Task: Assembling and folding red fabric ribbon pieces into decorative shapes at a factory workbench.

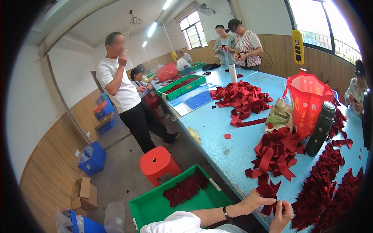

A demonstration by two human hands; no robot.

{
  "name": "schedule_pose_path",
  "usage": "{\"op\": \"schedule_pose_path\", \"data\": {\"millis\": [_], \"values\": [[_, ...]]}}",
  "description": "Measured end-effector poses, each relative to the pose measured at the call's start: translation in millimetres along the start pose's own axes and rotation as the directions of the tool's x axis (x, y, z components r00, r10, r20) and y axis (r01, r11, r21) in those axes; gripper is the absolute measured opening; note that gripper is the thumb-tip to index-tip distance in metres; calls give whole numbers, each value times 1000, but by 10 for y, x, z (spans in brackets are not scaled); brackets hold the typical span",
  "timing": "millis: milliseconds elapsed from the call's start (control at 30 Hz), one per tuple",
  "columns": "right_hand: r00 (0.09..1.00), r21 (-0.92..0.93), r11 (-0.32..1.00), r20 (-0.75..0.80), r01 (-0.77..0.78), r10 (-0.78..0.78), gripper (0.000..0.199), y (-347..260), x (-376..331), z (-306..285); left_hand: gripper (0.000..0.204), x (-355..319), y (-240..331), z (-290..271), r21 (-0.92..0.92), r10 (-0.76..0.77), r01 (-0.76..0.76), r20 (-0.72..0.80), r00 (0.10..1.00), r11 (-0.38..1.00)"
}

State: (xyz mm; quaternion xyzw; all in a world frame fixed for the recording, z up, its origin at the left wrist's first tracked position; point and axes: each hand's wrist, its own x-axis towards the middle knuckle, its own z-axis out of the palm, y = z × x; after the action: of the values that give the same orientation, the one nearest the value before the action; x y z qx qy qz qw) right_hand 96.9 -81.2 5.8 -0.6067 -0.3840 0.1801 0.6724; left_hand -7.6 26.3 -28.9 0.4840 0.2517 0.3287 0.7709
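Here's the long blue table [211, 134], green tray [213, 196] at near left, red ribbon heap [278, 151] just beyond, and at the near edge the left hand [251, 202] clamps, the right hand [283, 214] pinches, one dark red bow [267, 190]!

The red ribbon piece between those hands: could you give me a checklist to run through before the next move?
1. Left hand has a grip on the dark red ribbon piece: ok.
2. Right hand is up at the piece, beside the left: ok.
3. What the right fingertips pinch, ribbon or something finer: cannot tell, too small.
4. Loose ribbon pile lies close by on the blue table: ok.
5. Green tray has room beside its dark red cluster: ok.
6. Dark bottle near the ribbon has its lid on: ok.
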Motion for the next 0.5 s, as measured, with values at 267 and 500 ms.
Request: {"op": "schedule_pose_path", "data": {"millis": [267,500], "values": [[994,42,993,28,-108,106,17,-107,-10,12,33,-50,68,-13,-8,-31,31,-24,999,999],[991,35,991,32,-131,130,17,-97,-42,-26,34,-74,81,-29,12,10,-10,-31,999,1000]]}}
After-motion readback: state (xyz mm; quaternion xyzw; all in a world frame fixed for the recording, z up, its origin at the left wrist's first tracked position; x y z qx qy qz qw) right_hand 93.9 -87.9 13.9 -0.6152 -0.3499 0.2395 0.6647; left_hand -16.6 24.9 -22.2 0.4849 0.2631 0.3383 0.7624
